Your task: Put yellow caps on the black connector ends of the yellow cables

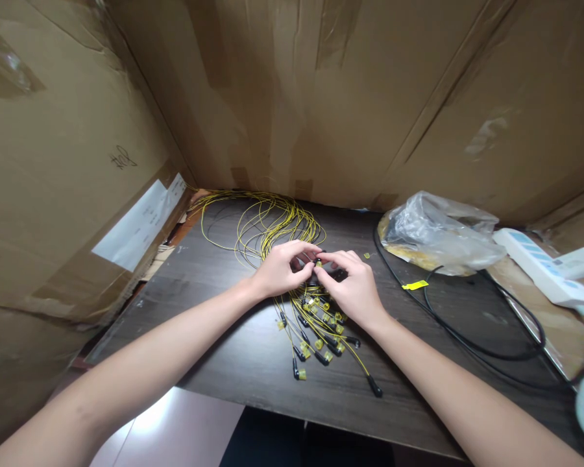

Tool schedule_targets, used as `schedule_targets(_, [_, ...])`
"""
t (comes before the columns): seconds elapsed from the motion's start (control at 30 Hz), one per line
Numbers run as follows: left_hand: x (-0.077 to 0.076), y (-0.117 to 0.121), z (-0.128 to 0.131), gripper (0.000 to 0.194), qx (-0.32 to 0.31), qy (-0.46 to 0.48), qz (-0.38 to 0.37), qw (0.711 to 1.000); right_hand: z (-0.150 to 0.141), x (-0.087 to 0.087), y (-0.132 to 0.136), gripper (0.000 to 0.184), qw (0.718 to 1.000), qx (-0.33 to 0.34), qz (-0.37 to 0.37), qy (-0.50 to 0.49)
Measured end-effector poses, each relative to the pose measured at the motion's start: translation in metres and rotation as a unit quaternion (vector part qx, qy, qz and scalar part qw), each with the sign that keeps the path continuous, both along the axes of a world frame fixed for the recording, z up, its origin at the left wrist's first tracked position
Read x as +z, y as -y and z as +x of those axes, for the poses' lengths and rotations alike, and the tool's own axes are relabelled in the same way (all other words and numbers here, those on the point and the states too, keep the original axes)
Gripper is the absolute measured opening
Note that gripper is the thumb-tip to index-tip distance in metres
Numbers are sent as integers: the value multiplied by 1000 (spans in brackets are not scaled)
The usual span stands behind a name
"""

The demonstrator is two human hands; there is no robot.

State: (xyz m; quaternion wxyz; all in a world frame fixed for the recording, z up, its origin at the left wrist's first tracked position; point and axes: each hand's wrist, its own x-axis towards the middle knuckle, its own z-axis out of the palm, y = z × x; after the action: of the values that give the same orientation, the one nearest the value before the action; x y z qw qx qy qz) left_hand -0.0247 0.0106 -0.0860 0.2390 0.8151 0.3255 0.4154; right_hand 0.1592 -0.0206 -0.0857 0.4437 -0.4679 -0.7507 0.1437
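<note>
My L hand and R hand meet approx. mid-tabletop, fingertips almost touching. L thumb & fingers are pinched round a small black connector; R thumb & index pinch the tiny yellow cap at it. Exact grip's partly hidden by my fingers, so can't tell how far the two parts are joined.

Just below my hands, nearer me, there's a bunch of black-ended leads w/ yellow caps, fanned out on the tabletop; one black end lies furthest out, near my R forearm. The thin yellow cables loop behind my L hand, twd the back L corner. One loose yellow bit sits just beyond my R hand.

Over on the R: clear plastic bag, white power strip next to it, & black cord w/ a bright yellow tag. Cardboard walls the back & sides.
</note>
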Motion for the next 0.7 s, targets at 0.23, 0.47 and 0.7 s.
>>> schedule_targets(0.23, [1,0,0,27,-4,-1,-1,1000,-1,1,1,16,1000,3,-1,-4])
schedule_targets(0.47, [0,-1,0,26,-10,2,2,1000,-1,1,1,14,1000,3,1,-3])
schedule_targets(0.7, [3,1,0,21,18,-3,12,1000,-1,2,1,12,1000,4,1,1])
